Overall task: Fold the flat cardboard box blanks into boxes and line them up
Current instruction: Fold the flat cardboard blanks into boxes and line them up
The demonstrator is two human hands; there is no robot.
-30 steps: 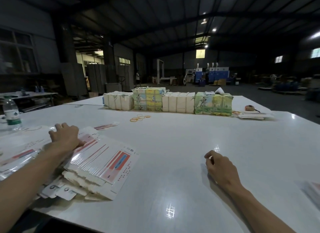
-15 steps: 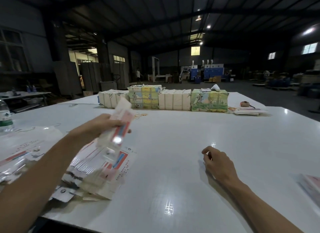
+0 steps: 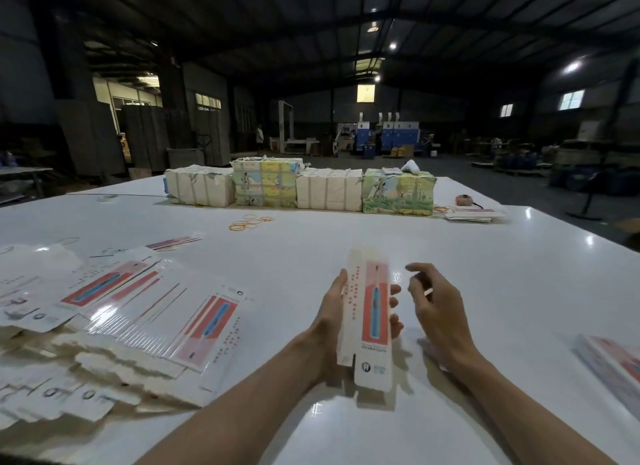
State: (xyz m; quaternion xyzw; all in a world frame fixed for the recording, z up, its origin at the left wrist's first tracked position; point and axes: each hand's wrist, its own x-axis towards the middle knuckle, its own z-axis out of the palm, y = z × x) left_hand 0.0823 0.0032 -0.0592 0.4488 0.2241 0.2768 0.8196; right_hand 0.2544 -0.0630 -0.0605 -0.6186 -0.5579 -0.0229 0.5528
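White and glossy, the bench [image 3: 311,243] runs wide through a dim warehouse, with a fanned pile of flat blanks [image 3: 145,312] at its left edge and four wrapped bundles [image 3: 298,187] in a row along the far side (what the wrapping holds cannot be told). A second ago the left hand [image 3: 329,315] lay on that pile; it has since lifted off a single blank [image 3: 369,319] and carried it to the centre. That blank now stands lengthwise above the bench, its fingers [image 3: 394,305] curled round the right edge and thumb along the left. The right hand [image 3: 436,305], earlier resting on the bench, has risen just beside the blank, fingers loosely spread, holding nothing and not yet touching the card. Picking looks done and the opening of this carton about to start. No folded box shows in any line-up; a small stack [image 3: 613,360] at the right edge is too cropped to judge. Rubber bands [image 3: 251,222] lie loose before the bundles.
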